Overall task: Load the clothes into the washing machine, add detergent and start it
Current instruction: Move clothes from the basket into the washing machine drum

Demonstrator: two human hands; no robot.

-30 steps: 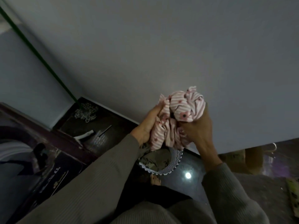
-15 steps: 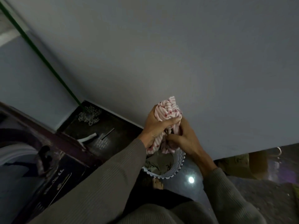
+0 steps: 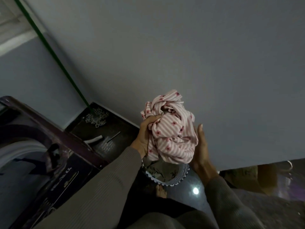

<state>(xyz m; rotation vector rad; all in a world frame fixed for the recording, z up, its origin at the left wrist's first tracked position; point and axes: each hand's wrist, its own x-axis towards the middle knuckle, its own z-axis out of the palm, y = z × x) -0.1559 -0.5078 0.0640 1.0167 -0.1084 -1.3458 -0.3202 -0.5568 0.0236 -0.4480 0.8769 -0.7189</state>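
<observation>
Step in hand: transfer of one garment from the laundry basket [image 3: 179, 180] to the washing machine [image 3: 71, 164].

Task item: pink striped garment [image 3: 171, 133] with a small flower print, bunched into a loose ball. It is held in the air directly above the basket and clear of the rim.

Left hand [image 3: 146, 134]: fingers curled into the left side of the bundle, with a fold of cloth gripped firmly.

Right hand [image 3: 200, 146]: fingers straight and flat against the right and lower side of the bundle. It supports the bundle and does not grip it.

Change: half a second ago both hands clenched the garment into a tight wad low over the basket. The bundle now sits higher and fuller, and the right hand has flattened out.

Meaning for the task: gathering appears complete, and the garment is ready to be carried across.

Washing machine: top-loading type, at the person's left, well apart from the bundle. The drum opening [image 3: 18, 151] appears uncovered, but the view there is dark and partly cut off.

Basket contents: further clothes [image 3: 158, 169] remain inside, so loading is at an early stage. Detergent and start are not yet done.

Next move: swing the bundle left, over the machine's front edge, then release it into the drum.

Caution: loose folds hang below the bundle and may snag on the machine's edge.

Surroundings: a mop [image 3: 97, 117] stands in the corner behind the machine.
</observation>
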